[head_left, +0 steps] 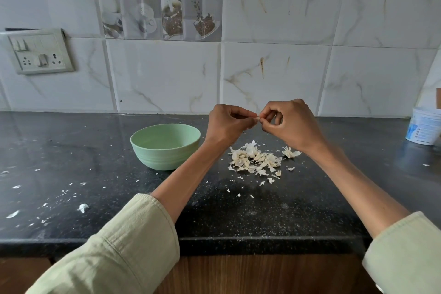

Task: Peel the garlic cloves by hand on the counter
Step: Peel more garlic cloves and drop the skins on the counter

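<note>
Both hands are raised above the black counter (95,150), fingertips meeting. My left hand (226,124) pinches a small garlic clove (257,117), mostly hidden between the fingers. My right hand (288,124) pinches the same clove from the other side at its tip. Below the hands lies a pile of garlic cloves and papery skins (255,159) on the counter. A pale green bowl (165,145) stands to the left of the pile, beside my left forearm; its visible inside looks empty.
Bits of white skin are scattered over the counter, thickest at the left front (82,207). A white plastic tub (423,126) stands at the far right by the tiled wall. A switch and socket plate (39,51) is on the wall at left.
</note>
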{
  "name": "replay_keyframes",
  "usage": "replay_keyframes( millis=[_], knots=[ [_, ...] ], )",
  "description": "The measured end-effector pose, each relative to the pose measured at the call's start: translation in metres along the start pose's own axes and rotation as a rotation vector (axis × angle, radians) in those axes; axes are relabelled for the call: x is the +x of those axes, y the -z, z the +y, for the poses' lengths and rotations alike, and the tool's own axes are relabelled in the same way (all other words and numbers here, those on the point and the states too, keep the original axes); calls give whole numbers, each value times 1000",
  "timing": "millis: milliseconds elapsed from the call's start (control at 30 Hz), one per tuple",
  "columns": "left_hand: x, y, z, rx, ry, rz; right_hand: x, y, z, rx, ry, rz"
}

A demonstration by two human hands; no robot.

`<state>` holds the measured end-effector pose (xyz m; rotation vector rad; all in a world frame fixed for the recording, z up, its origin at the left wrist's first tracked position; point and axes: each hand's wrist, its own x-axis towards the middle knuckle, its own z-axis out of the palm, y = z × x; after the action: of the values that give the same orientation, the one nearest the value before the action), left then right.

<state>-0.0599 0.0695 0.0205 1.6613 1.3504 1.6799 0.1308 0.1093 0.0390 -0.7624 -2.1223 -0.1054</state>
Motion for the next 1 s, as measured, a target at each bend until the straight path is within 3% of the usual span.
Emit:
replay_keyframes(
  millis=[633, 1000],
  knots=[
    [-6, -4, 3, 35, -16, -29, 0, 0, -3, -37, 16, -4],
    [-2, -3, 1, -97, -2, -58, 3, 1, 5, 207, -41, -6]
  ],
)
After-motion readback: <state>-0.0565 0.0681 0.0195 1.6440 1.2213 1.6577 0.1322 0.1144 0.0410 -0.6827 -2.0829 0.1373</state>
